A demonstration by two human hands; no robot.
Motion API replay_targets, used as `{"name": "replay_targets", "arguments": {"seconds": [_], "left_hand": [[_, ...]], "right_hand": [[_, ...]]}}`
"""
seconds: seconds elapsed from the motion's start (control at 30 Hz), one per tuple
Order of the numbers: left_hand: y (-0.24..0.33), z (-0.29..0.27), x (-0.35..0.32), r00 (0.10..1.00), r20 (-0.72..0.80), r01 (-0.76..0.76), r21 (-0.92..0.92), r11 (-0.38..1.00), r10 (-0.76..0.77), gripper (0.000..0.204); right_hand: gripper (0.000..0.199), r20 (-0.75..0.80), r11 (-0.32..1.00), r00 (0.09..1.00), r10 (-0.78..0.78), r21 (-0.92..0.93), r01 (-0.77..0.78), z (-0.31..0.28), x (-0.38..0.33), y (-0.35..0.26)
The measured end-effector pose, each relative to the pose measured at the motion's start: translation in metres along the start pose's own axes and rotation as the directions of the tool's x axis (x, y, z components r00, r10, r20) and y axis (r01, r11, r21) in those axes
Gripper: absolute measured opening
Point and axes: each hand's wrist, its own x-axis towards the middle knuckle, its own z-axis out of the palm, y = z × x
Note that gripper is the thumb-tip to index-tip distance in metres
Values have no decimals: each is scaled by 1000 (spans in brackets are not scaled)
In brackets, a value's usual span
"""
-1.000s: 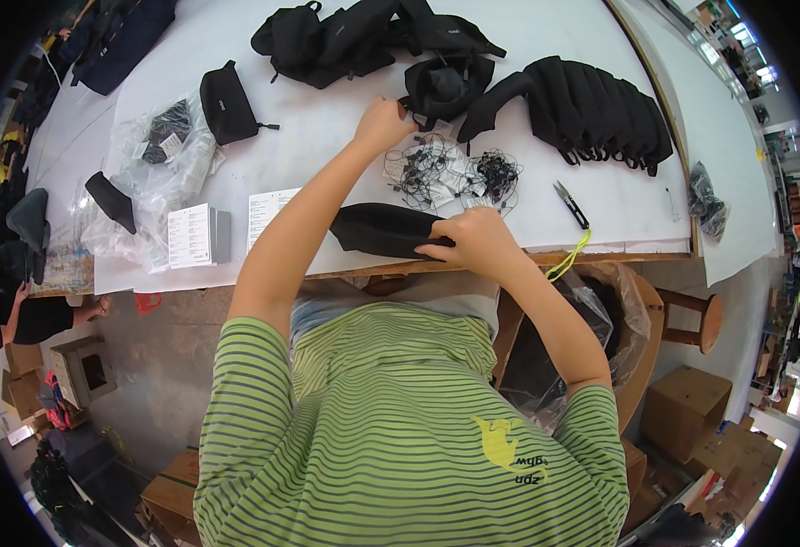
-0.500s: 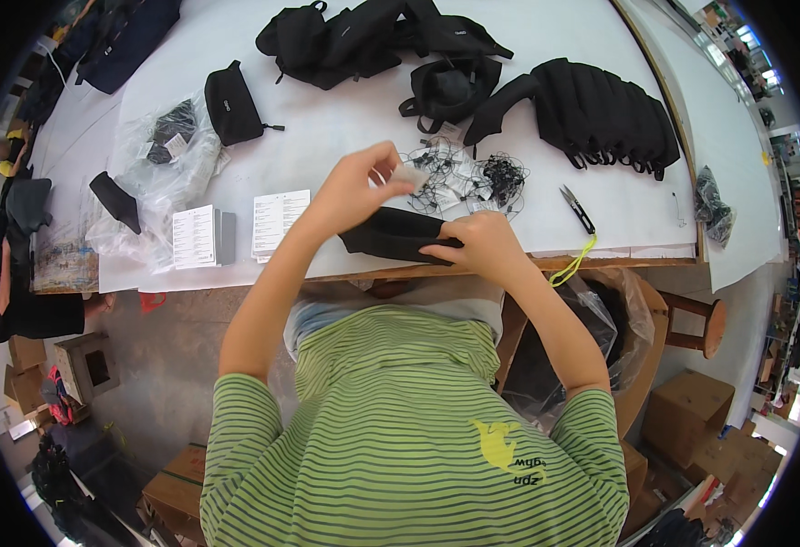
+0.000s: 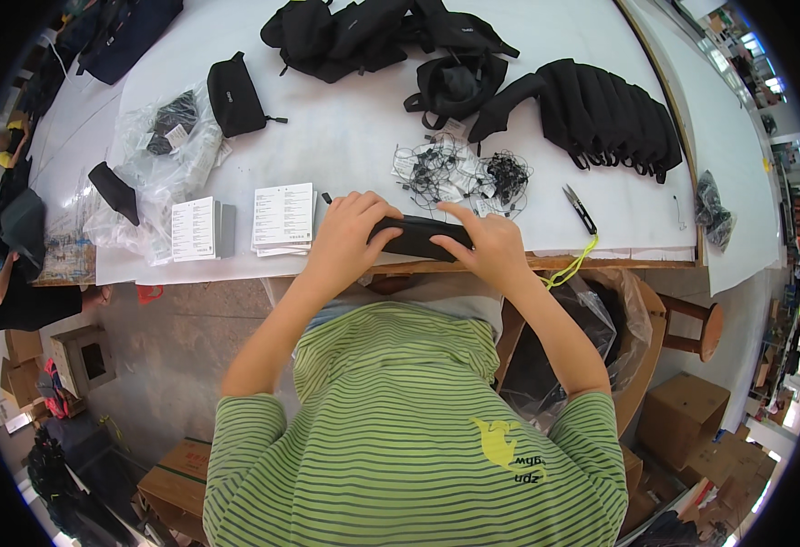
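Note:
At the table's near edge, a black zip pouch (image 3: 415, 239) lies level between my two hands. My left hand (image 3: 353, 235) is closed on its left end, thumb along the near side. My right hand (image 3: 494, 246) grips the other end, its thumb on the near side and index finger stretched along the far side. Just beyond the pouch are tangled black string loops (image 3: 505, 180) with white tags (image 3: 453, 164). Two stacks of printed white cards, the left stack (image 3: 194, 230) and the right stack (image 3: 283, 217), stand left of my left hand.
Thread snips (image 3: 580, 210) with a yellow cord (image 3: 571, 266) lie on the right. A row of black pouches (image 3: 605, 118) and several black bags (image 3: 354, 41) are farther back. Clear plastic bags (image 3: 167, 178) and another black pouch (image 3: 236, 96) sit left. A lined carton (image 3: 633, 337) stands below right.
My left hand has come down onto the pouch; the small pale piece it held is out of sight. The pouch, earlier tilted and held by my right hand, is now gripped at both ends.

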Motion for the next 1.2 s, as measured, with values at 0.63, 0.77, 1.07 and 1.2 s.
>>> {"name": "replay_targets", "arguments": {"seconds": [0.63, 0.77, 1.07, 1.2], "left_hand": [[-1, 24, -7, 745, -394, 117, -717, 687, -538, 60], [22, 15, 0, 806, 199, 127, -978, -165, -558, 50], [43, 5, -7, 804, 482, 482, -871, -94, -349, 51], [47, 8, -8, 771, 550, 548, -830, -106, -320, 53]], "right_hand": [[13, 57, 646, 855, 516, 629, -432, -14, 3, -22], [18, 77, 604, 864, 498, 684, -409, -3, 2, -46], [20, -24, 281, 861, 508, 949, -140, -16, 46, -33], [16, -261, 575, 872, 414, 818, -28, -21, 49, -23]]}}
